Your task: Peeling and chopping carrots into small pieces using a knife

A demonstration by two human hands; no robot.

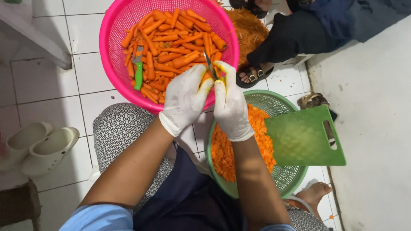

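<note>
While both white-gloved hands meet above pink round plastic basket [112, 51], left hand [185, 99] fingers grip peeled orange carrot [208, 77]; right hand [231, 105] fingers closed on small steel knife [209, 64]. Step probably cutting; next stroke needs blade away from fingertips.

Thin white rubbery gloves on left hand [185, 99] and right hand [231, 105], stained orange. Pink basket [112, 51] and green basket [295, 179]: perforated plastic mesh. Cutting board [304, 139] matt green plastic. Floor [47, 90] glossy white tile. Knife blade [209, 64] metal.
</note>
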